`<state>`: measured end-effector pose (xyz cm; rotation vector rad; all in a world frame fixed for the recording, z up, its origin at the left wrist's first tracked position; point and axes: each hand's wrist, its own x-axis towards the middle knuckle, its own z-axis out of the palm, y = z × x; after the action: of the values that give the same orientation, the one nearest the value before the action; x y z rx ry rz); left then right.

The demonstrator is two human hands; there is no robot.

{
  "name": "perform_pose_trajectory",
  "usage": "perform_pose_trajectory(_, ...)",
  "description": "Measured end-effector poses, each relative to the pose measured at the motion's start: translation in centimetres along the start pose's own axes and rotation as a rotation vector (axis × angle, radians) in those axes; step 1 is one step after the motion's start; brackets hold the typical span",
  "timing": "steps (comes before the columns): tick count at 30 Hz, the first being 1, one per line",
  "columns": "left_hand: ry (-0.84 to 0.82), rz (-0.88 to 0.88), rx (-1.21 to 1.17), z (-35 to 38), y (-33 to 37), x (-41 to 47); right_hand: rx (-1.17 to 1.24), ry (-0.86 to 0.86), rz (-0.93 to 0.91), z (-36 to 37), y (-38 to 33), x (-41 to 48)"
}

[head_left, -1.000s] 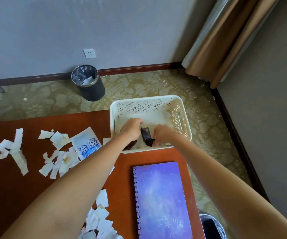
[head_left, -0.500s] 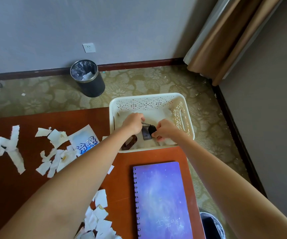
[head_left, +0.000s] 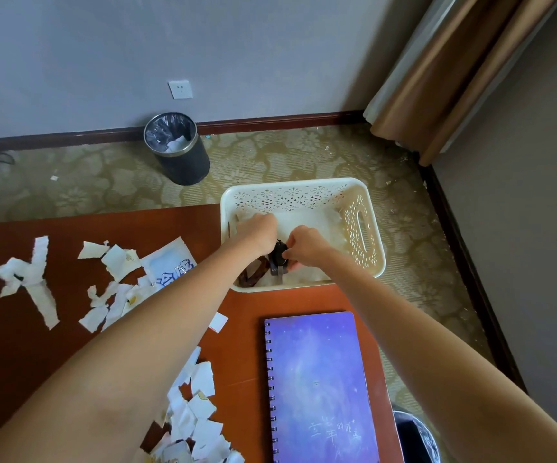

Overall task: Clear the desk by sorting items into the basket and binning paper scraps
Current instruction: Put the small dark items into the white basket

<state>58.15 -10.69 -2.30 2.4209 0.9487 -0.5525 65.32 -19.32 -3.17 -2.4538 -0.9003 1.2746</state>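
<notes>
Inside the white basket (head_left: 361, 225) at frame centre, the right hand (head_left: 305, 243) pinches a small dark object (head_left: 278, 254), too hidden to identify. The left hand (head_left: 258, 230) curls beside it, fingers hidden, so I cannot tell its grip. Paper scraps (head_left: 116, 260) litter the desk (head_left: 19, 345) at left.

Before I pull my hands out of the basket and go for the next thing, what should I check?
1. Is the small dark object inside the white basket: ok, low within its walls.
2. Has the right hand let go its grip: not ok, it pinches the dark object.
3. Is the left hand free: cannot tell, curled fingers hide what they touch.
4. Is the purple spiral notebook sorted: not ok, lies on the desk.
5. Are the paper scraps binned: not ok, scattered across the desk.
6. Is the black bin ready: ok, lidless, lined, by the wall.
</notes>
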Motion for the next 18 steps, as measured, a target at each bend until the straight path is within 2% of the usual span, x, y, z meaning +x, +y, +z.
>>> perform_pose_trajectory(4,-0.006,0.018,0.059,-0.3,0.0,-0.4,-0.078,0.013,-0.026,0.3,-0.3,0.0)
perform_pose_trajectory(12,-0.007,0.024,0.024,-1.1,0.0,-2.0,-0.221,-0.002,-0.031,0.8,-0.1,-0.8)
perform_pose_trajectory(18,0.119,0.016,-0.095,-3.3,0.9,-5.5,-0.281,0.161,-0.032,-0.6,-1.4,-4.4)
